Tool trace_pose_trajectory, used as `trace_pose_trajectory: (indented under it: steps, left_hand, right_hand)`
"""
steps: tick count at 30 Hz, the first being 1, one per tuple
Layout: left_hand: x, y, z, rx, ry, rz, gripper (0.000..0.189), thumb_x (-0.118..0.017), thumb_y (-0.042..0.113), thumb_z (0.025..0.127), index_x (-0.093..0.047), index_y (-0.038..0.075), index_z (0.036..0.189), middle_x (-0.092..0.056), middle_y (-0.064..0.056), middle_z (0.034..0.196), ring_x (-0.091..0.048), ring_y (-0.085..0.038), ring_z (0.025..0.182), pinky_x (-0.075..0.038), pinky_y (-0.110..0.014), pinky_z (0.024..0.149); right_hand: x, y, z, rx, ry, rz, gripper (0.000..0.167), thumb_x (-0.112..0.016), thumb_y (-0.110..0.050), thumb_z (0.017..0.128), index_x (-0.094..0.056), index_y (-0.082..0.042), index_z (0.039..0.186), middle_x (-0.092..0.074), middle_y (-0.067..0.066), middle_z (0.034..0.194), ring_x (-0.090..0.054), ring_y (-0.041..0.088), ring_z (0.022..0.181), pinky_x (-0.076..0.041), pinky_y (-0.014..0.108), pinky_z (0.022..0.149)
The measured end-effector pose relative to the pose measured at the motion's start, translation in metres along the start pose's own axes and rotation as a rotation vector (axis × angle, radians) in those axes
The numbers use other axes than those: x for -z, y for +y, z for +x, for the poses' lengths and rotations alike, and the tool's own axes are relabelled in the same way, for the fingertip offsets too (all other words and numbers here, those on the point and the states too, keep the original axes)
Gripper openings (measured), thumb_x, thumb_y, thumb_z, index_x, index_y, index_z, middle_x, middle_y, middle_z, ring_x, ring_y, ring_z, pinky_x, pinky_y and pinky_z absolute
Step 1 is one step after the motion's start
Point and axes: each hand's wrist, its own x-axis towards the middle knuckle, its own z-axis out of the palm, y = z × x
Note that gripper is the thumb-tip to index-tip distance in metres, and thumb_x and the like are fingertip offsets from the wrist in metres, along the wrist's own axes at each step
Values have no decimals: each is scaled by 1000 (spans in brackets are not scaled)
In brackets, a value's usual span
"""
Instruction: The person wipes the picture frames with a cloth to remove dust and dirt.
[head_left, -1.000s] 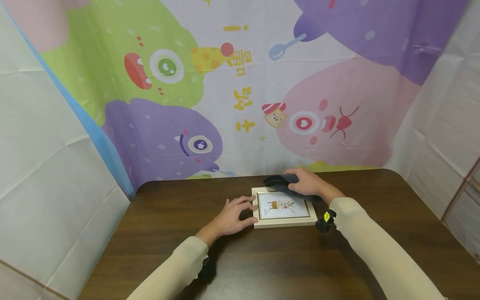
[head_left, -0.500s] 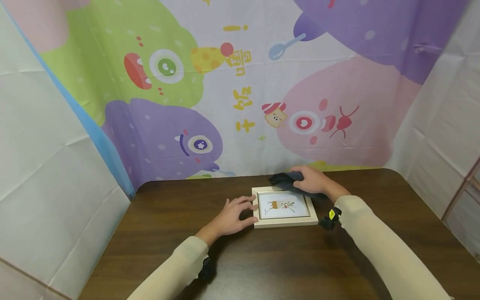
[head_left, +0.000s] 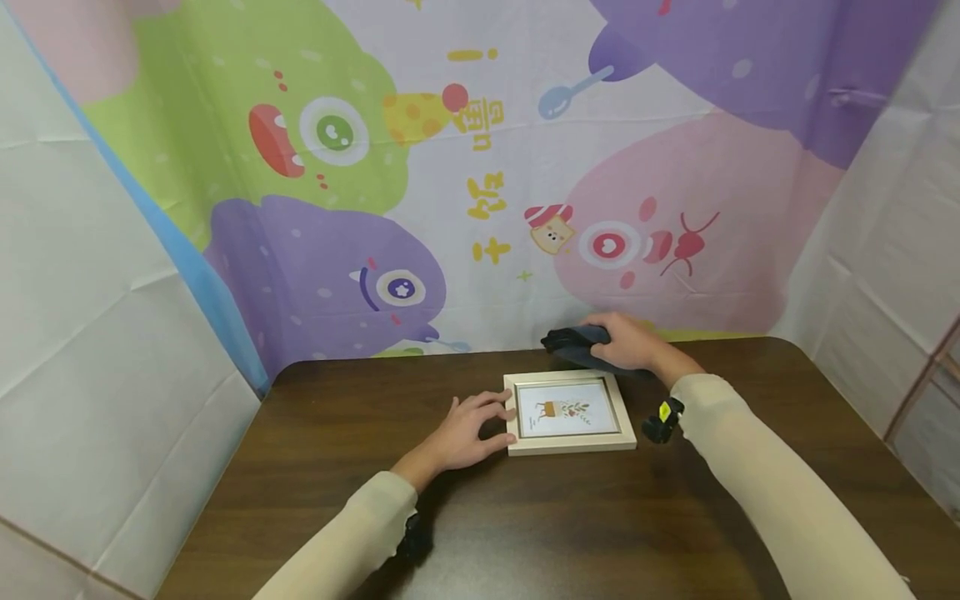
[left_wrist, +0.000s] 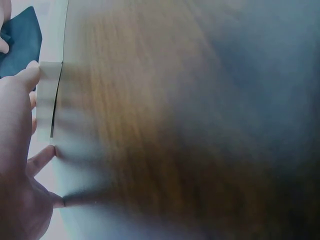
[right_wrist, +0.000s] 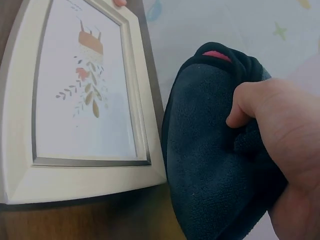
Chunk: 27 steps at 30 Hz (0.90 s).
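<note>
A cream picture frame (head_left: 570, 447) lies flat on the brown table in the head view, with a drawing of a deer and leaves inside. My left hand (head_left: 467, 435) rests with spread fingers against its left edge, the thumb near the front corner. Behind the frame's far right side, my right hand (head_left: 628, 342) grips a folded dark blue cloth (head_left: 581, 340). The right wrist view shows the thumb pressed on this plush cloth (right_wrist: 200, 135), beside the frame (right_wrist: 95, 182) and apart from its picture. The hidden fingers lie behind the cloth.
The wooden table (head_left: 540, 525) ends at a cartoon-printed curtain (head_left: 495, 308) just behind the cloth. White panels (head_left: 112, 333) stand at both sides. A small black device (head_left: 662, 421) with a yellow mark is on the right wrist.
My right hand has moved the cloth back and slightly right, off the frame's far edge toward the curtain. The left hand and the frame stay in place.
</note>
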Motion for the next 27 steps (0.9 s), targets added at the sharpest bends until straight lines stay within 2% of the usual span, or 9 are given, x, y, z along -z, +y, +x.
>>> trace_pose_trajectory:
  steps: [2,7,9,10,15,17,22,27]
  left_hand:
    - [1,1,-1,-7,7,-8,46,-71,61,106,-77,27,136,-52,2,178,-47,-41,165,-20,-94,125]
    - [5,8,-5,-17,11,-19,49,-68,65,107,-77,27,137,-53,-1,177,-49,-44,163,-20,-95,124]
    - [7,11,-5,-19,11,-26,49,-68,64,107,-77,25,136,-53,-2,177,-49,-45,163,-20,-95,124]
    - [6,10,-5,-19,15,-28,49,-69,63,106,-77,25,136,-53,-2,177,-49,-45,163,-20,-95,124]
    - [3,5,-3,-17,14,-29,50,-71,63,105,-77,25,137,-53,-1,177,-48,-44,164,-18,-95,125]
    - [0,1,-2,-8,8,-16,51,-70,64,105,-77,26,139,-53,1,177,-47,-42,165,-18,-94,126]
    - [-2,-2,0,12,-12,-5,51,-70,64,105,-76,28,141,-50,5,179,-45,-39,167,-17,-92,128]
    - [-1,-2,-1,18,-14,-18,49,-70,63,106,-76,28,140,-49,5,180,-45,-39,168,-16,-92,128]
  right_hand:
    - [-5,16,8,5,19,-50,53,-68,-15,102,-65,-5,155,-66,27,158,-61,52,146,-51,74,116]
    - [-12,36,18,41,44,-90,50,-72,-17,101,-71,-12,150,-69,23,154,-63,50,142,-53,74,111]
    - [-9,27,13,48,19,-70,49,-72,-15,102,-70,-10,150,-68,25,153,-62,52,143,-51,75,114]
    - [-11,30,14,56,23,-82,48,-72,-16,102,-71,-10,150,-69,25,151,-63,51,140,-53,74,111]
    - [-14,22,12,20,-17,-68,50,-69,-11,102,-68,-5,151,-68,28,152,-62,53,142,-51,75,116]
    - [-23,33,19,6,-21,-62,52,-69,-10,100,-67,-3,151,-68,29,154,-62,53,144,-50,73,119]
    - [-50,77,41,-10,-5,-29,53,-72,-19,99,-68,-10,151,-72,20,151,-67,43,141,-51,67,121]
    - [-66,97,48,16,25,-15,57,-71,-24,100,-66,-8,154,-71,20,154,-66,44,145,-50,68,122]
